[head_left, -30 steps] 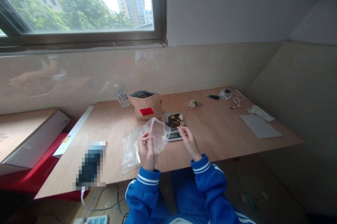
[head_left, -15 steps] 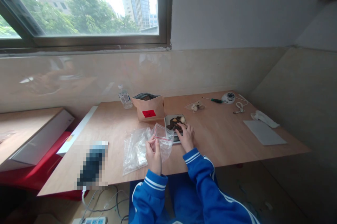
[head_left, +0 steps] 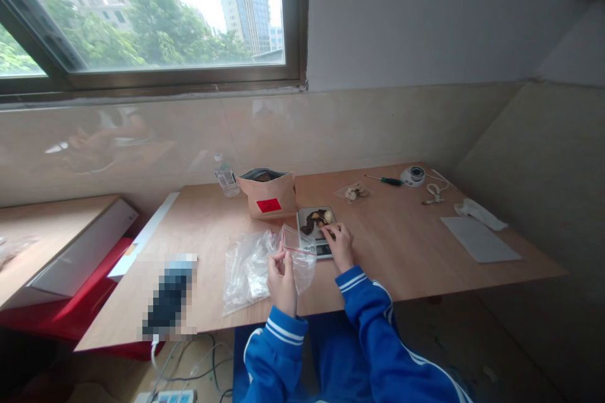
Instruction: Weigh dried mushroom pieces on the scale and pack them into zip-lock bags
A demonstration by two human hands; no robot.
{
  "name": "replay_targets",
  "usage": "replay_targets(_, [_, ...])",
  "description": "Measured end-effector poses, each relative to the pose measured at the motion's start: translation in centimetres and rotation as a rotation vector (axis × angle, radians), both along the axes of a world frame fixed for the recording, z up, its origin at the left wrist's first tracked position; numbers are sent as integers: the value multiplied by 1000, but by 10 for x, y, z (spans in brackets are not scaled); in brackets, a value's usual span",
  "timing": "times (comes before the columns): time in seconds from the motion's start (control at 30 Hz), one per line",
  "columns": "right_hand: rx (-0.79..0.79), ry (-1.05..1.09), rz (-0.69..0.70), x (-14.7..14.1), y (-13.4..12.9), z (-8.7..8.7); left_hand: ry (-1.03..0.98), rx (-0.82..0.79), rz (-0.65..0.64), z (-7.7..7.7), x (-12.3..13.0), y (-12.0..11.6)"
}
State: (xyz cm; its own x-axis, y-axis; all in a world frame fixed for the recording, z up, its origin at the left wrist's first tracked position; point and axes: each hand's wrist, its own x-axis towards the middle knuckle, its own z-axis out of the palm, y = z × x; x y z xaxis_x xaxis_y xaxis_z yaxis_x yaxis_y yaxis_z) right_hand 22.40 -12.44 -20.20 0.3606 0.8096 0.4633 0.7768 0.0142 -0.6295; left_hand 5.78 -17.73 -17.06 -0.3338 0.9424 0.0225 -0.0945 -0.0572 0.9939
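Pinched in my left hand (head_left: pixel 282 280) is a clear zip bag (head_left: pixel 302 255) with a red seal line, its mouth toward the scale. A small digital scale (head_left: pixel 324 250) carries dark dried pieces (head_left: pixel 312 222) and a few pale ones on its plate. My right hand (head_left: pixel 341 245) is over the plate's right edge, fingers drawn together around a piece too small to make out. Behind the zip bag stands an open brown paper pouch (head_left: pixel 271 195) with a red label. Crumpled clear plastic bags (head_left: pixel 246 277) lie left of my left hand.
A water bottle (head_left: pixel 227 177) stands by the pouch. Behind the scale lies a small bag of pale pieces (head_left: pixel 354 192). Farther right are a screwdriver (head_left: pixel 390 181), a white camera (head_left: pixel 413 176), a cable (head_left: pixel 435 193) and a white sheet (head_left: pixel 479 240). A blurred dark object (head_left: pixel 169 296) lies at left.
My right hand's fingers have closed together and drawn back slightly from the middle of the plate. Fewer dark pieces show on the scale. My left hand still holds the zip bag.
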Motion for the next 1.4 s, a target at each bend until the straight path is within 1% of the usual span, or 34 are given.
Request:
replay_targets(0.1, [128,146,4,-3,-10,24,-3,11,0,-2,1,2])
replay_targets(0.17, [195,185,13,-9,-19,46,3,20,-19,-3,3,4])
replay_targets(0.2, [199,179,32,-14,-24,57,7,24,-34,-3,4,5])
replay_targets(0.27, [126,127,137,-25,-33,76,6,40,-65,-3,8,6])
replay_targets(0.33, [17,64,283,-36,-42,90,-12,66,-75,-3,12,5])
replay_targets(0.4, [-28,67,393,-43,-48,97,-38,94,-62,-3,16,2])
replay_targets(0.43, [-13,110,414,-43,-49,98,-47,103,-46,-4,17,0])
replay_targets(0.47, [16,172,414,-42,-49,97,-51,106,-27,-5,18,-2])
replay_targets(0.53, [74,290,367,-36,-42,90,-46,96,19,-8,19,-6])
replay_targets(0.6, [91,295,304,-28,-26,77,-30,67,61,-12,17,-10])
replay_targets(0.67, [54,162,260,-24,-6,60,-9,29,86,-16,14,-13])
replay_targets(0.77, [-96,-87,231,-29,19,34,15,0,91,-19,9,-17])
replay_targets(0.83, [-176,-206,248,-34,27,21,17,13,93,-20,6,-18])
replay_targets(0.93, [-185,-296,242,-36,28,8,19,11,103,-22,3,-18])
replay_targets(1.03, [-140,-317,230,-32,25,2,28,-13,116,-25,2,-17])
replay_targets(1.17, [-103,-280,238,-28,25,1,39,-16,135,-27,-1,-15])
replay_targets(1.27, [-55,-221,259,-27,28,1,36,-14,106,-25,-1,-14])
replay_targets(1.4, [12,-98,321,-24,31,1,11,60,39,-19,0,-13])
